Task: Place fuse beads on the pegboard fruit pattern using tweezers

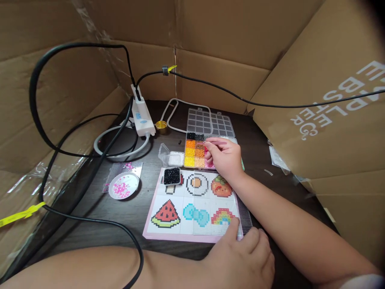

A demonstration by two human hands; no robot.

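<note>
Beading seems unfinished, progress unclear: right hand (227,158) pinches a tool (218,142) over the case (198,120), left hand (245,257), loosely open, touches the board (209,200).

The pattern sheet (158,202) is white edged in pink, its pixelated watermelon (165,214) red and green (flecked with black); the bead box (195,167) shows black, orange and yellow; the counter (126,212), dark brown.
</note>
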